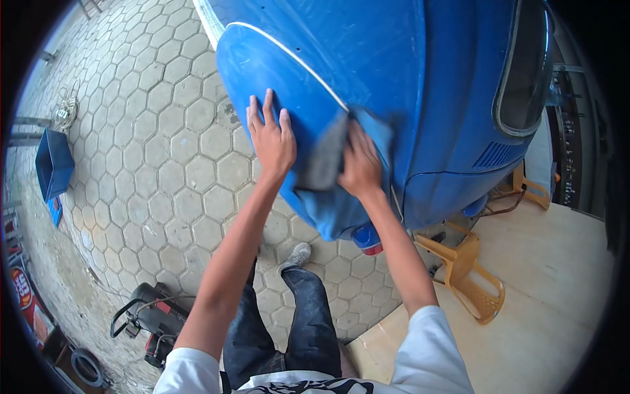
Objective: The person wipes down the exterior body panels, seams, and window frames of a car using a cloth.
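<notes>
A blue car point(367, 52) with a rounded fender fills the upper middle of the head view, a white trim strip point(289, 52) curving along its seam. My left hand point(272, 141) lies on the fender with its fingers spread, holding nothing. To the right of it, my right hand point(362, 164) presses a grey and blue cloth point(321, 157) against the panel beside the strip's lower end. The cloth is smeared by motion, and part of it is hidden beneath the fingers. Below the cloth sits a red and blue tail lamp point(369, 240).
Hexagonal paving point(177, 157) lies left of the car and under my feet. A yellow plastic chair point(462, 262) stands at the right. Low on the left are a black machine with a handle point(154, 315) and a tyre point(87, 368); a blue bin point(56, 167) stands farther up.
</notes>
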`<control>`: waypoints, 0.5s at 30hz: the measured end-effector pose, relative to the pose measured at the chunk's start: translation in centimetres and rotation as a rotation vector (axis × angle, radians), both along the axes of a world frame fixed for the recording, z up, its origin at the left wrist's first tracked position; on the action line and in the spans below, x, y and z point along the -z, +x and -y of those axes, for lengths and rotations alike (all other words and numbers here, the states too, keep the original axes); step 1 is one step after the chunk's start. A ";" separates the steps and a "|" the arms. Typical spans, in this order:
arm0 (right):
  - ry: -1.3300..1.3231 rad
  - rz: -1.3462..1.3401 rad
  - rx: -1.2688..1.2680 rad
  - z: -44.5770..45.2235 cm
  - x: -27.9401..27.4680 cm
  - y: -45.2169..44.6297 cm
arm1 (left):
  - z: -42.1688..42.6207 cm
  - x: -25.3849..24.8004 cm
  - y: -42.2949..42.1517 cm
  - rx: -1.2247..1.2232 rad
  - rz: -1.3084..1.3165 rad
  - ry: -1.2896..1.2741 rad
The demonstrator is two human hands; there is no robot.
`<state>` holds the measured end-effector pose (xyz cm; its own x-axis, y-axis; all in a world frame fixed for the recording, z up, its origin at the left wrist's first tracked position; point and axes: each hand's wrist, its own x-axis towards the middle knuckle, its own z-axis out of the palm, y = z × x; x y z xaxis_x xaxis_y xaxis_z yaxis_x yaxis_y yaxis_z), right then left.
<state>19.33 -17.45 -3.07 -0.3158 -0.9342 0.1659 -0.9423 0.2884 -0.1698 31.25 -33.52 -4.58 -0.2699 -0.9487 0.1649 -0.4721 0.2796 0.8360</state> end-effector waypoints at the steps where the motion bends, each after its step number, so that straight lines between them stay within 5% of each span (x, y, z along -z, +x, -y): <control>1: -0.034 -0.023 -0.081 3.5 -0.9 -0.5 | -0.2 0.5 -1.0 -0.054 -0.039 0.021; 5: -0.099 0.082 -0.239 9.6 -3.3 -0.6 | 0.8 2.8 -2.4 -0.243 -0.162 0.145; 15: 0.087 -0.022 0.059 9.7 -2.4 2.2 | 2.6 1.7 -1.1 -0.270 -0.105 0.222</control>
<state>21.49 -27.17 -0.63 -0.3675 -0.9254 0.0931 -0.9267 0.3558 -0.1209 30.18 -36.14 -6.25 0.0026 -0.9992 -0.0399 -0.4120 -0.0374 0.9104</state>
